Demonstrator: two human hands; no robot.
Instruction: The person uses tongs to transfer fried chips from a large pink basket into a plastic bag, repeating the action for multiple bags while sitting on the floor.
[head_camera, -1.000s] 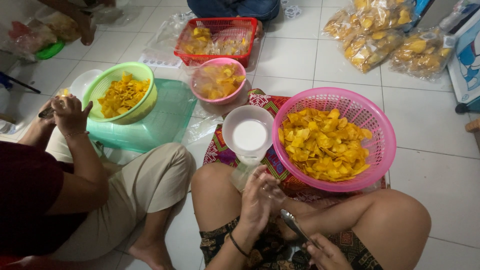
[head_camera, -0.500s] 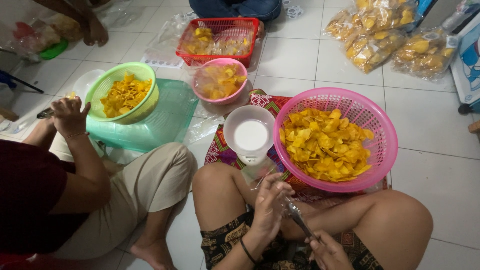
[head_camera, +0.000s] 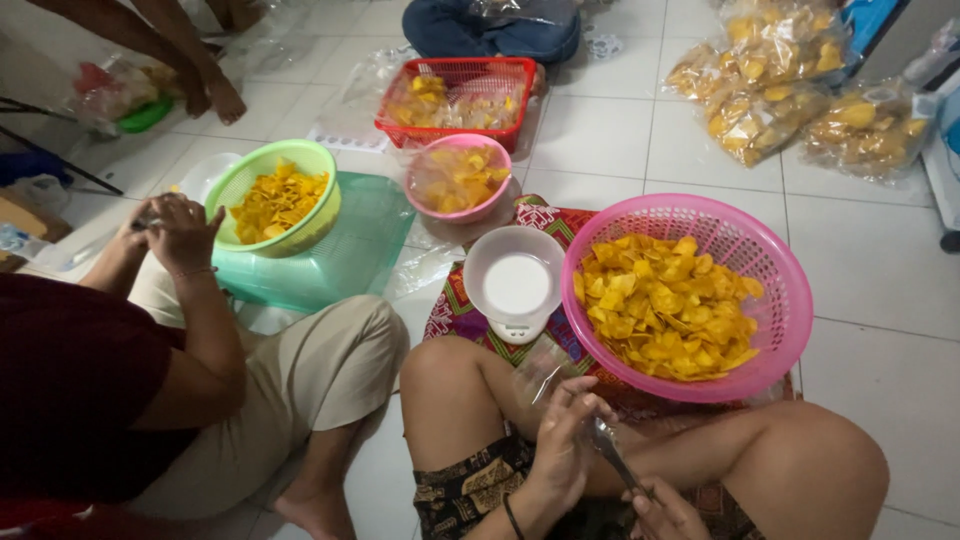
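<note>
Tongs (head_camera: 612, 455), thin and metal, sit low in the frame at about six o'clock, slanting across your lap between your two hands. Your left hand (head_camera: 562, 440) curls around their upper end, fingers bent close together, and it also pinches the edge of a clear plastic bag (head_camera: 540, 372) that rises toward the scale. Your right hand (head_camera: 668, 512) meets the lower end of the tongs at the bottom edge; only part of it shows, so you cannot tell how tightly those fingers close.

Going from the left: at nine o'clock a co-worker in a dark red top and beige trousers sits beside you, one hand (head_camera: 180, 225) raised with fingers loosely spread. Just past that hand, at ten o'clock, a green bowl (head_camera: 318, 215) of yellow chips rests on a pale green lid (head_camera: 350, 262). At eleven o'clock a small pink bowl (head_camera: 458, 180) holds more chips, with a red basket (head_camera: 455, 68) behind it. At the centre a white scale (head_camera: 515, 285) stands on a patterned cloth (head_camera: 455, 315), just beside the big pink basket (head_camera: 790, 310) of chips at two o'clock, which touches your knee. Sealed bags of chips (head_camera: 790, 90) lie at one o'clock.
</note>
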